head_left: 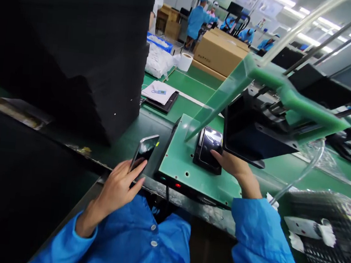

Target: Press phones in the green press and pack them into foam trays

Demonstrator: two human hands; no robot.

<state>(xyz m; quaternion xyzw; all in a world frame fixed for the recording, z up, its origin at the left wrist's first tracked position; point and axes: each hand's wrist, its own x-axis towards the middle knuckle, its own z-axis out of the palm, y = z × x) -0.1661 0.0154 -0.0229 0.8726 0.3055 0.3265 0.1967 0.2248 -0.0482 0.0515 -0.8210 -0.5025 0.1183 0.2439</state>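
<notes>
While you've got the head view pointing down at the bench, here's how it reads. Your left hand (117, 188) is wrapped around a dark slim handset (145, 150), pinched by its edges and tipped up off the belt, which looks like a way to keep your fingers off the glossy face. Your right hand (231, 163) is well apart from it, fingertips resting on a second handset (208, 149) that sits in a black cradle on the green fixture plate (184, 169). I can't tell whether that hand grips it or just touches it. The cradle seems there to keep the unit square under the black press block (252, 132) hanging just above.

Containers: the black mesh tray (331, 250) by your right elbow holds a few white scraps, partly under clear plastic. The blue bin (167, 44) further up is heaped with white bagged stuff. The cardboard box (220, 51) is closed, so its contents are hidden.
</notes>
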